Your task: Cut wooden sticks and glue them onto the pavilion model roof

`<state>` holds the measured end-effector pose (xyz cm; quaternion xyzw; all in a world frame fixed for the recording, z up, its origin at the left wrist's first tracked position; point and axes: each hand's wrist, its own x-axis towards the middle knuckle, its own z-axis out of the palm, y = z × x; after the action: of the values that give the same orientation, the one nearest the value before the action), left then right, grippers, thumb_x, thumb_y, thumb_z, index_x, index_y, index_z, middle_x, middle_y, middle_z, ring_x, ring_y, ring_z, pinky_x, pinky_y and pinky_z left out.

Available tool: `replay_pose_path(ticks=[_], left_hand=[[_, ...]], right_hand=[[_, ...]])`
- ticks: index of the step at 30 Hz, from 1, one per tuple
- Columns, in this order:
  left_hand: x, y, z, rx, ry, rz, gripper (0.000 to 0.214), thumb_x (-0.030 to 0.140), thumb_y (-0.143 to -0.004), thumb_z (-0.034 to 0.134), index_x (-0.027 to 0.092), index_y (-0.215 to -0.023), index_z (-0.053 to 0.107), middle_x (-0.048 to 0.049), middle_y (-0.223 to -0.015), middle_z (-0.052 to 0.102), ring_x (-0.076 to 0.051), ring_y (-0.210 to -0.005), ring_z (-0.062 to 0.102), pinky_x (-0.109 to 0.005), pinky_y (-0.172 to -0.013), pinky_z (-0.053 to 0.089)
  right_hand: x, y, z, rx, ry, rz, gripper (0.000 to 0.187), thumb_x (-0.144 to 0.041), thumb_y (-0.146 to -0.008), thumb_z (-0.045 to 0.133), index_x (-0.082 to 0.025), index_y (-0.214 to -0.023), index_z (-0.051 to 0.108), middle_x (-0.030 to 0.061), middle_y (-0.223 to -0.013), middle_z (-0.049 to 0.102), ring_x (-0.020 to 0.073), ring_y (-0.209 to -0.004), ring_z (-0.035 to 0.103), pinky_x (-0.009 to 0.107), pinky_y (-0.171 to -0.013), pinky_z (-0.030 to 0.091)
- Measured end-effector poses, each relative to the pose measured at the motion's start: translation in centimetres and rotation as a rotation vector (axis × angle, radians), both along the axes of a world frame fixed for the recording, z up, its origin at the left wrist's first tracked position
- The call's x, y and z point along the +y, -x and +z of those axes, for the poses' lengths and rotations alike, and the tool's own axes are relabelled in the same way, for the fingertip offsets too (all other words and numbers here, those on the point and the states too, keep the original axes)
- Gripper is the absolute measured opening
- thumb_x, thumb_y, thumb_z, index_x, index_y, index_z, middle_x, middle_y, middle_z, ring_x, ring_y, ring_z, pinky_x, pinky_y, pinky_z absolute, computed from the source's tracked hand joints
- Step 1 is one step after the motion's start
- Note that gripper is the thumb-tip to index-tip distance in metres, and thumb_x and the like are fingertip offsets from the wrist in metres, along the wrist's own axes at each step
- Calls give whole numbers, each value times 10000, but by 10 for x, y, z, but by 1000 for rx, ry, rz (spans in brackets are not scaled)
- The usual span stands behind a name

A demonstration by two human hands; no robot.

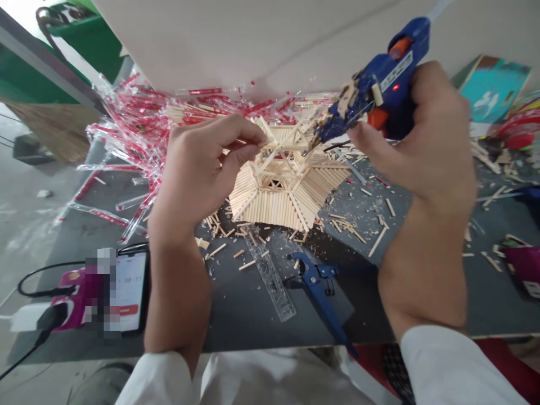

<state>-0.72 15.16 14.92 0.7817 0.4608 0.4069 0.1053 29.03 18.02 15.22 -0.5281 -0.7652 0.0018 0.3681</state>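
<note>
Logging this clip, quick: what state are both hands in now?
Left hand: closed in a pinch by the stick model; whether it grips a stick cannot be told.
Right hand: closed, holding the blue glue gun.

I count two hands of my own, left [198,169] and right [439,135], and two white sleeves [455,365]. There is one glue gun [396,84] and one model built of wooden sticks [270,211]. Between the model and the near edge of the table [236,326] I have one clear ruler [274,284] and one blue hand cutter [318,298]. By the near left corner: one phone [135,287], one magenta socket block [80,318], one black plug [53,316], one white plug [25,319]. Toward the far edge, on the right, one turquoise box [493,87]. The loose stick pieces [377,242] and clear-and-red wrappers [135,129] are too many for me to count.
</note>
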Motion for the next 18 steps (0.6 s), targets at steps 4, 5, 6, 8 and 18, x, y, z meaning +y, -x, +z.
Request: replay_pose_path(ticks=[4,5,6,8,18], left_hand=[[0,3,-1,16,46,-14,113,269,-990,645,299,-1031,746,20,-967,781,-179,-879,758,-334,-795,633],[0,4,-2,14,54,-26,122,303,-1003,627,305,-1043,742,16,-981,782,-184,-894,760,-330,-801,630],[0,5,-2,11,57,-37,132,332,-1011,616,310,-1050,740,14,-988,781,-187,-899,761,-328,-804,629],[1,6,-2,10,64,-45,145,361,-1017,607,316,-1059,739,14,-995,778,-184,-898,761,-323,-814,626],[1,7,-2,18,31,-47,147,387,-1010,628,309,-1052,745,5,-978,781,-180,-855,755,-321,-792,634]], right_hand=[[5,0,-5,-70,-31,-41,434,-471,-759,766,-277,-919,412,-5,-774,510,197,-668,484,369,-682,414],[6,0,-6,-84,-39,-38,422,-453,-750,769,-278,-910,419,7,-778,527,217,-686,520,388,-705,442],[7,0,-7,-93,-45,-33,409,-444,-748,771,-278,-905,431,18,-783,549,236,-708,554,405,-724,464],[9,0,-7,-105,-37,-29,364,-449,-778,762,-276,-908,470,39,-804,597,263,-755,599,426,-744,493],[7,4,-7,-92,-27,43,252,-466,-830,712,-275,-921,576,63,-823,636,305,-805,636,458,-744,522]])
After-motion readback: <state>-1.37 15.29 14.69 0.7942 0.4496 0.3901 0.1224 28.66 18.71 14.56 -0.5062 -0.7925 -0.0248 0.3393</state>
